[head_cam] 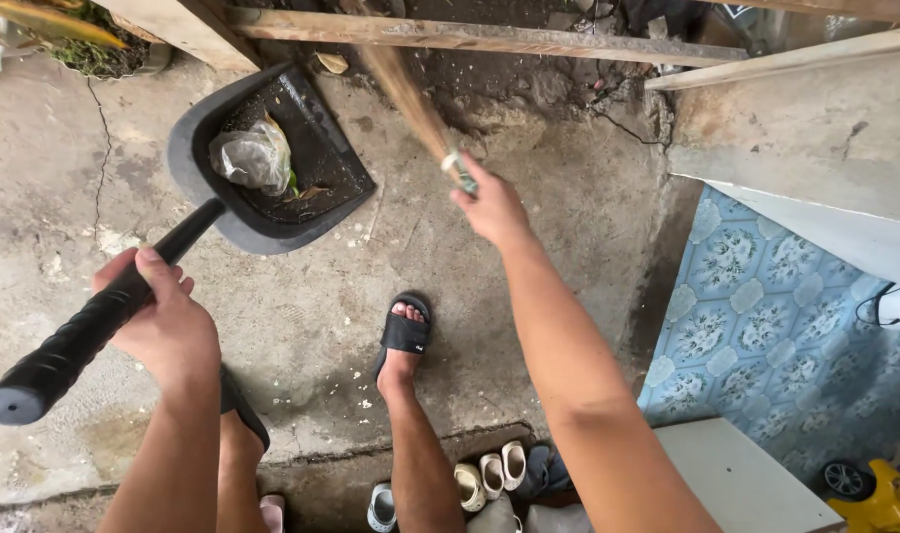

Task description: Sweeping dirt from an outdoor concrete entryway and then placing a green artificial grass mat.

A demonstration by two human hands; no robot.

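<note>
Left hand [164, 316] clenched around dustpan [272, 158] handle, crumpled clear bag [253, 156] inside; right hand [491, 207] gripping broom [411, 99].

The dustpan [272, 163] lies on the concrete floor [529, 227] at far left, with a plastic bag [254, 156] in it. Its handle [85, 331] runs near-left into the left hand [159, 316]. To the right, the right hand [489, 209] grips the broom [411, 104]. A sandalled foot [404, 336] stands between them, nearer. Several shoes [485, 479] lie nearest.

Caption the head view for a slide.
Left hand grips a black dustpan holding a plastic bag; right hand holds a broom over concrete.
</note>
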